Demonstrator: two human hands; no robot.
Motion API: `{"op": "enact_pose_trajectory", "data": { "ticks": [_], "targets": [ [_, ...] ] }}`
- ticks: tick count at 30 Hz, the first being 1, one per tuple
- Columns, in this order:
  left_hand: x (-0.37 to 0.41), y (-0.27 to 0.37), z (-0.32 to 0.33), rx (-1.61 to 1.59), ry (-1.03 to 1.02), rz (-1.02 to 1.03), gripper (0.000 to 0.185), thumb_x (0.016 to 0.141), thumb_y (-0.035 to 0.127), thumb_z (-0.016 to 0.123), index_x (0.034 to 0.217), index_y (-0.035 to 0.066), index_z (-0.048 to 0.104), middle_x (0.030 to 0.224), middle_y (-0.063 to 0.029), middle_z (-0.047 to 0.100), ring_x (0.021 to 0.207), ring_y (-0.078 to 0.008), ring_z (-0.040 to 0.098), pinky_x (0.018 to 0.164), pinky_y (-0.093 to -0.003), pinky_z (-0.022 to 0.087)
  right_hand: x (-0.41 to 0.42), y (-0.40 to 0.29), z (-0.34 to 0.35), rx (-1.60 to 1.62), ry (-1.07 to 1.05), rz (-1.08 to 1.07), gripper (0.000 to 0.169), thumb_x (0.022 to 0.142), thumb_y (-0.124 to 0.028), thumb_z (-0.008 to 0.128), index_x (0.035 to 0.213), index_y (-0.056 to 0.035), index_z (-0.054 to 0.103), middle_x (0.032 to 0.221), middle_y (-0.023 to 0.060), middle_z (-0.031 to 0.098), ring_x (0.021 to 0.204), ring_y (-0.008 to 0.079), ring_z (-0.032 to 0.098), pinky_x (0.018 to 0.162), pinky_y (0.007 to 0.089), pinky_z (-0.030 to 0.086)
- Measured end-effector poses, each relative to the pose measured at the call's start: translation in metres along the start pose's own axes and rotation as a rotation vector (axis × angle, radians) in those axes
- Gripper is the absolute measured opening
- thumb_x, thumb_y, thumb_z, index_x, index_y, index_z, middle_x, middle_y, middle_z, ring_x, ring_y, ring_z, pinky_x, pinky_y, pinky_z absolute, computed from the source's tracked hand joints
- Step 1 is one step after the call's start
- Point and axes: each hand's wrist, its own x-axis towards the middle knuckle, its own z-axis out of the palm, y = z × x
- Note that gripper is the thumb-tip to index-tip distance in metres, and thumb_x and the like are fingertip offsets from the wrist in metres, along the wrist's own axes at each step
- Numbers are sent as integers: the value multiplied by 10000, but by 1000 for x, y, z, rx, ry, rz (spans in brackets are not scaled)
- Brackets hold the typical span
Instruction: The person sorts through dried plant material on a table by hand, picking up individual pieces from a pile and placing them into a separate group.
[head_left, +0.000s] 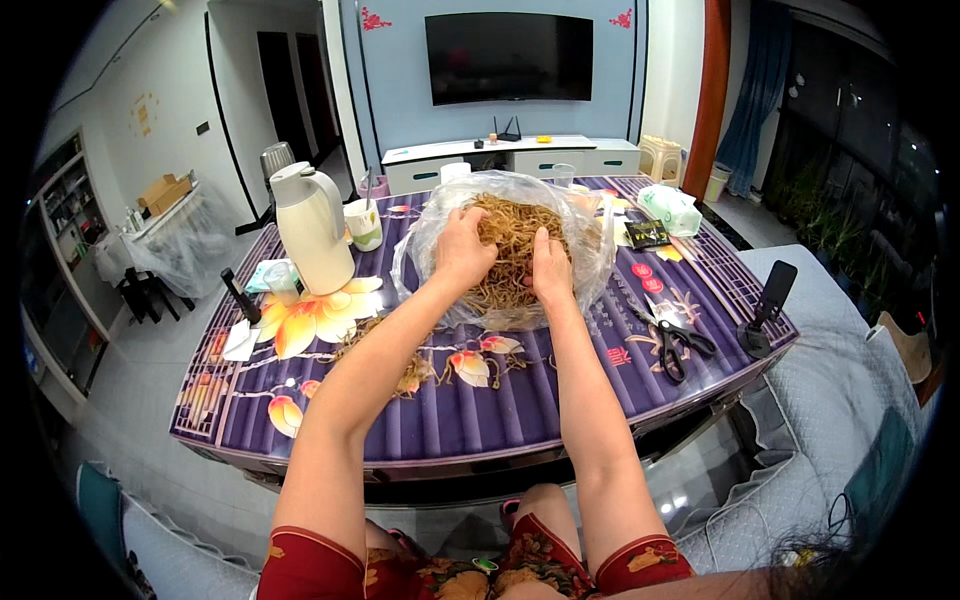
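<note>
A tangled heap of thin brown dried roots or stems fills an opened clear plastic bag on the table. My left hand grips the heap from its left side, with the fingertips dug into the strands. On the right side of the same heap, my right hand has its thumb up, and its other fingers are partly hidden among the strands. Loose strands lie on the tabletop, partly behind my left forearm. The bag's crumpled rim stands around both hands.
Black-handled scissors lie open at right, near a phone stand. A cream thermos jug, a paper cup and a clear cup stand at left. Farther back right are a tissue pack and a black packet.
</note>
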Motion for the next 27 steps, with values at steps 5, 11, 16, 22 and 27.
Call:
{"op": "enact_pose_trajectory", "data": {
  "ticks": [5, 11, 16, 22, 27],
  "targets": [
    [20, -6, 17, -31, 139, -47, 442, 633, 86, 692, 1061, 60, 587, 973, -182, 575, 908, -366, 586, 791, -423, 484, 25, 32, 13, 321, -191, -59, 578, 913, -553, 377, 920, -3, 556, 814, 127, 631, 741, 193, 622, 553, 320, 454],
    [23, -8, 6, -54, 190, -24, 390, 638, 74, 685, 1013, 62, 578, 970, -173, 578, 907, -370, 583, 789, -428, 479, -4, 1, 8, 112, -508, 346, 543, 916, -460, 363, 1020, 33, 567, 863, 142, 646, 789, 257, 622, 618, 393, 451],
    [7, 8, 3, -103, 156, 104, 365, 661, 36, 679, 1007, 67, 568, 996, -155, 562, 890, -362, 585, 763, -425, 484, -5, 5, 11, 335, -531, 532, 733, 920, -591, 318, 1456, -98, 230, 1263, 238, 502, 1153, 350, 470, 903, 454, 383],
    [-7, 14, 2, -116, 182, 233, 303, 685, 16, 675, 963, 58, 561, 974, -145, 546, 821, -356, 589, 696, -430, 485, 22, 57, 37, 622, -336, 360, 689, 938, -550, 335, 1428, -69, 283, 1315, 204, 449, 1209, 327, 398, 1004, 449, 293],
    [-46, 10, -4, -156, 118, 270, 259, 702, -20, 641, 933, 50, 549, 973, -139, 528, 801, -356, 597, 665, -429, 486, 24, 64, 47, 764, -299, 371, 559, 963, -452, 386, 1369, -67, 376, 1254, 133, 505, 1090, 256, 483, 976, 379, 354]
  ]
}}
